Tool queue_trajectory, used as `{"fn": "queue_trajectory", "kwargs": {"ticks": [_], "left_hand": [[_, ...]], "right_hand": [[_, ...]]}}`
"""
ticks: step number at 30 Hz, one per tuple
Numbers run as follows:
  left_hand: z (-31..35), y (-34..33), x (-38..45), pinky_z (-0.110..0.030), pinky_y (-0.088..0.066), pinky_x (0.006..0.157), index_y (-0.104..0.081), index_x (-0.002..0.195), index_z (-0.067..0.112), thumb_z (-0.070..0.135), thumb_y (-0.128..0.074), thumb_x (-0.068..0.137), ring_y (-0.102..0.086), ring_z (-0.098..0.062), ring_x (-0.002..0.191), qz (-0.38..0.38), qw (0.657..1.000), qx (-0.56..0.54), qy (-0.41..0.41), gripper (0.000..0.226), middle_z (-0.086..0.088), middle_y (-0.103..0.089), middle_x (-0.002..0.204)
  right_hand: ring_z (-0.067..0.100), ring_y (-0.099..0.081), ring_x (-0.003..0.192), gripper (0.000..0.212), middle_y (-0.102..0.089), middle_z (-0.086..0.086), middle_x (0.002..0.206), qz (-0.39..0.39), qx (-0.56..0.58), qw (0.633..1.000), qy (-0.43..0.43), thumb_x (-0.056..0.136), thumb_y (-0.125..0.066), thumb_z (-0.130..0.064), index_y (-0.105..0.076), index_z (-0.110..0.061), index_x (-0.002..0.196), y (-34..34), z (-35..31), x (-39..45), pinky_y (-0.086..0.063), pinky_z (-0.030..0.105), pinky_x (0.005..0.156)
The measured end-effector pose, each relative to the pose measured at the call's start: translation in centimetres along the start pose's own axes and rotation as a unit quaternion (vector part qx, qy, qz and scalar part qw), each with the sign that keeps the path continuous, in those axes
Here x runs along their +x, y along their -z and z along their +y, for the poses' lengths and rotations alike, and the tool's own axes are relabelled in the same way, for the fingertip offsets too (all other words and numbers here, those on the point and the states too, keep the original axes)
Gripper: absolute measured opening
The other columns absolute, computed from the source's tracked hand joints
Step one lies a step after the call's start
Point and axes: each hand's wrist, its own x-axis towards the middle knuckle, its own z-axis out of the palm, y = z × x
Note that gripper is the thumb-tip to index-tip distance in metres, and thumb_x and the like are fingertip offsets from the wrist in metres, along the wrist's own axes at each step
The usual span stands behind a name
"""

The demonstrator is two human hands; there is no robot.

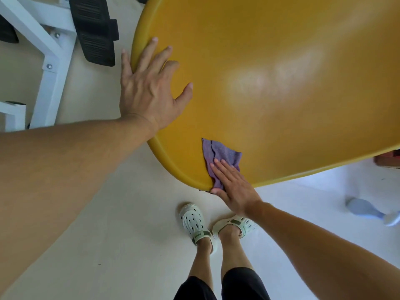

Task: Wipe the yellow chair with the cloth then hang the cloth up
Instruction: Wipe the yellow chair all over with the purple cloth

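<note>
The yellow chair (270,87) fills the upper right of the view as a wide, glossy curved shell. My left hand (149,87) lies flat on its left rim with the fingers spread, holding nothing. A small purple cloth (218,154) lies on the chair's near edge. My right hand (233,187) presses flat on the lower part of the cloth, fingers together, right at the chair's rim.
A white metal frame (49,53) with black padded parts (93,29) stands on the floor at the upper left. My feet in pale clogs (194,224) stand just below the chair's edge. A pale blue object (372,211) lies on the floor at the right.
</note>
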Motion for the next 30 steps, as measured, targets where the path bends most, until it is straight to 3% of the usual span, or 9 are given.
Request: {"fn": "queue_trajectory", "kwargs": {"ticks": [4, 8, 11, 14, 17, 21, 25, 30], "left_hand": [[0.1, 0.0, 0.2, -0.066, -0.014, 0.116, -0.056, 0.132, 0.017, 0.065, -0.031, 0.093, -0.013, -0.018, 0.152, -0.005, 1.0, -0.003, 0.008, 0.067, 0.0, -0.042, 0.154], [0.2, -0.1, 0.2, -0.068, -0.015, 0.115, -0.052, 0.135, 0.016, 0.068, -0.03, 0.092, -0.013, -0.019, 0.152, -0.005, 1.0, -0.007, 0.01, 0.071, -0.001, -0.041, 0.154], [0.3, 0.0, 0.2, -0.069, -0.017, 0.114, -0.051, 0.136, 0.016, 0.068, -0.031, 0.093, -0.014, -0.019, 0.152, -0.003, 1.0, -0.011, 0.008, 0.07, -0.002, -0.042, 0.154], [0.2, 0.0, 0.2, -0.069, -0.02, 0.112, -0.05, 0.136, 0.016, 0.067, -0.031, 0.093, -0.014, -0.019, 0.152, -0.001, 1.0, -0.01, 0.006, 0.07, -0.002, -0.044, 0.152], [-0.1, -0.1, 0.2, -0.069, -0.022, 0.11, -0.049, 0.136, 0.015, 0.066, -0.031, 0.094, -0.014, -0.019, 0.152, 0.0, 1.0, -0.008, 0.004, 0.069, -0.002, -0.045, 0.151], [-0.3, -0.2, 0.0, -0.069, -0.024, 0.109, -0.049, 0.136, 0.014, 0.064, -0.032, 0.095, -0.015, -0.021, 0.151, 0.004, 1.0, -0.01, 0.001, 0.067, -0.004, -0.047, 0.149], [-0.6, -0.3, -0.1, -0.071, -0.023, 0.108, -0.049, 0.135, 0.013, 0.062, -0.034, 0.095, -0.016, -0.022, 0.151, 0.008, 1.0, -0.012, -0.011, 0.066, -0.007, -0.048, 0.148], [-1.4, -2.7, 0.7, -0.068, -0.027, 0.109, -0.048, 0.133, 0.011, 0.069, -0.031, 0.092, -0.024, -0.031, 0.147, 0.039, 0.998, -0.026, -0.032, 0.073, -0.014, -0.049, 0.145]], "right_hand": [[0.011, 0.006, 0.155, 0.08, 0.001, -0.013, 0.165, -0.052, -0.043, 0.99, -0.126, 0.089, 0.003, -0.077, -0.003, -0.034, 0.156, 2.4, 7.4, -2.6, -0.006, 0.042, 0.127], [0.019, 0.005, 0.156, 0.067, 0.003, -0.007, 0.168, -0.058, -0.089, 0.954, -0.281, 0.1, -0.017, -0.06, -0.006, -0.031, 0.16, 4.7, 12.9, -4.8, -0.002, 0.041, 0.125], [0.028, -0.006, 0.156, 0.069, -0.011, 0.003, 0.168, -0.001, -0.025, 0.94, -0.341, 0.103, -0.015, -0.059, -0.022, -0.02, 0.159, 3.0, 9.6, -3.3, -0.007, 0.045, 0.124], [0.029, -0.02, 0.154, 0.082, -0.029, 0.003, 0.164, 0.072, 0.053, 0.947, -0.309, 0.095, -0.005, -0.064, -0.038, -0.017, 0.154, 0.5, 2.9, -1.7, -0.022, 0.046, 0.122], [0.015, -0.022, 0.153, 0.06, -0.033, -0.007, 0.162, 0.082, 0.173, 0.951, -0.243, 0.101, -0.021, -0.052, -0.042, -0.028, 0.152, 0.0, -4.6, 0.5, -0.022, 0.038, 0.123], [0.001, -0.021, 0.151, 0.044, -0.037, -0.013, 0.159, 0.106, 0.351, 0.921, -0.134, 0.108, -0.036, -0.038, -0.043, -0.03, 0.151, 0.6, -10.9, 2.7, -0.017, 0.026, 0.123], [0.007, -0.01, 0.155, 0.048, -0.023, -0.008, 0.166, 0.027, 0.258, 0.965, -0.039, 0.109, -0.034, -0.035, -0.028, -0.028, 0.157, 0.6, -6.3, 2.9, -0.012, 0.029, 0.126], [0.018, -0.001, 0.156, 0.053, -0.009, -0.007, 0.168, -0.08, 0.056, 0.982, -0.159, 0.109, -0.032, -0.035, -0.019, -0.028, 0.16, 3.2, 7.5, 0.2, -0.011, 0.046, 0.126]]}}
